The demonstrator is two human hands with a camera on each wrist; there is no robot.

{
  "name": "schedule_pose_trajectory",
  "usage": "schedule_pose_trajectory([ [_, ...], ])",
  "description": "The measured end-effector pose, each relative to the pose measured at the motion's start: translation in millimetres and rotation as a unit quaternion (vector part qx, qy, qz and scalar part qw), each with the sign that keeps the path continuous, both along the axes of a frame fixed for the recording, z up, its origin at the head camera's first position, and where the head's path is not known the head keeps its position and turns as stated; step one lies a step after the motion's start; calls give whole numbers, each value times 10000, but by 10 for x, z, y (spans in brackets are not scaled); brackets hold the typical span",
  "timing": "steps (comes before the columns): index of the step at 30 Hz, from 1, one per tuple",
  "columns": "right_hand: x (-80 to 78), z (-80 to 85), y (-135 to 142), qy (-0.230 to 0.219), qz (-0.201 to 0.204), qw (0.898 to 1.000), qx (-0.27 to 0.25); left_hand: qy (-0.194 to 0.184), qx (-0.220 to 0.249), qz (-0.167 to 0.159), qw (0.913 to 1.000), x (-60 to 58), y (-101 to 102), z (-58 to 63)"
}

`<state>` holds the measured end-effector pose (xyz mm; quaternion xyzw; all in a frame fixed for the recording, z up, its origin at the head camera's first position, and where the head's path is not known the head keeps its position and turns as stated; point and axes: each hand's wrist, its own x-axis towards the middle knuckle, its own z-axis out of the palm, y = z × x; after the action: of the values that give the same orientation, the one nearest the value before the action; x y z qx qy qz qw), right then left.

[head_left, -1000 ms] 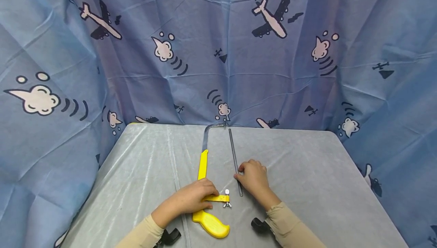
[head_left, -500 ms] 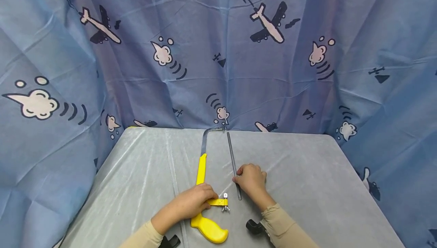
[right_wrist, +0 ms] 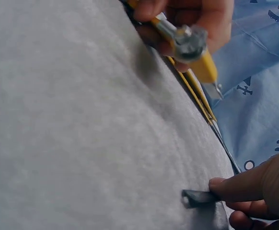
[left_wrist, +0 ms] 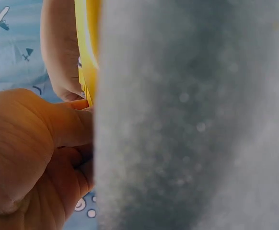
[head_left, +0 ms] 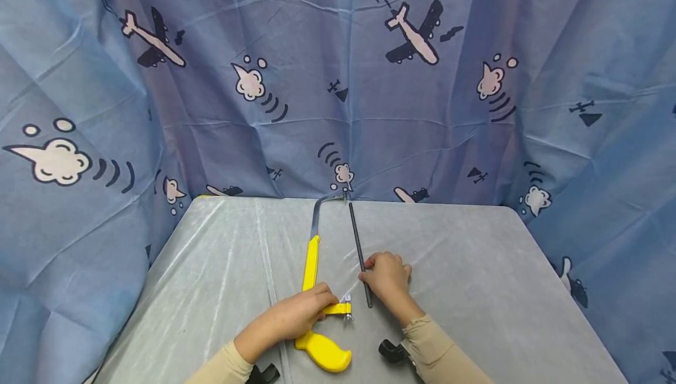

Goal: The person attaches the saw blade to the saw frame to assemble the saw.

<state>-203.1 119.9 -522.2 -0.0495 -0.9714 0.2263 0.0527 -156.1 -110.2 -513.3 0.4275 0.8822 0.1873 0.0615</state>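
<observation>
A yellow-handled hacksaw frame [head_left: 312, 258] lies lengthwise on the table, its bent grey end at the far edge. My left hand [head_left: 298, 310] grips the frame's yellow near end, beside the short arm that carries a wing nut [head_left: 348, 316]. The handle [head_left: 326, 353] shows below that hand. To the right, my right hand [head_left: 389, 278] pinches a thin dark hacksaw blade [head_left: 356, 232] between thumb and fingers. The blade runs roughly parallel to the frame, apart from it. In the right wrist view, the near tip of the blade [right_wrist: 199, 198] shows a hole, close above the cloth.
A grey cloth-covered table [head_left: 465, 278] spreads around both hands. Behind it and at both sides hangs a blue curtain [head_left: 296, 137] printed with planes. Black wrist mounts [head_left: 392, 351] sit under the sleeves.
The view has tipped slightly. My right hand has brought the blade a little to the left, and its face now looks darker. The frame's wing-nut arm has turned slightly under my left hand.
</observation>
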Motion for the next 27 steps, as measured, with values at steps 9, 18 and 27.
schedule_pose_trajectory([
  [9, 53, 23, -44, 289, 472, 9983, 198, 14, -38, -115, 9999, -11, -20, -9],
  [18, 2, 81, -38, -360, 392, 9984, -166, -64, -89, -155, 9998, -43, -36, 33],
  [27, 20, 124, 155, -1718, 365, 9108, -3736, -310, -20, -124, 9994, -35, -46, 52],
])
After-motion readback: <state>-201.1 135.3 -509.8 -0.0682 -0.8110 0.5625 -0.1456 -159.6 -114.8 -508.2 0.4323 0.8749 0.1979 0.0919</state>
